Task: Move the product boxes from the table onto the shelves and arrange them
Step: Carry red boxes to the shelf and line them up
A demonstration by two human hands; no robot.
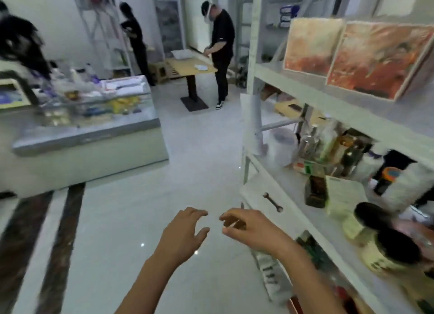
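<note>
Two red boxes (375, 59) lean side by side on the upper shelf (305, 95) at right, while lower down, over the floor (199, 149), the left hand (180, 236) has a wide, empty grip and the right hand (253, 229) a narrow one, perhaps pinching something thin, though it is too blurred to tell.

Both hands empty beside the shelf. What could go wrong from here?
The wrench lies at the front edge of the shelf, near the right hand; a brush could knock it off.
The brown bottle stands close to that edge among crowded items, easy to topple.
The red boxes stand at the front of the upper shelf; a bump may tip them.
</note>
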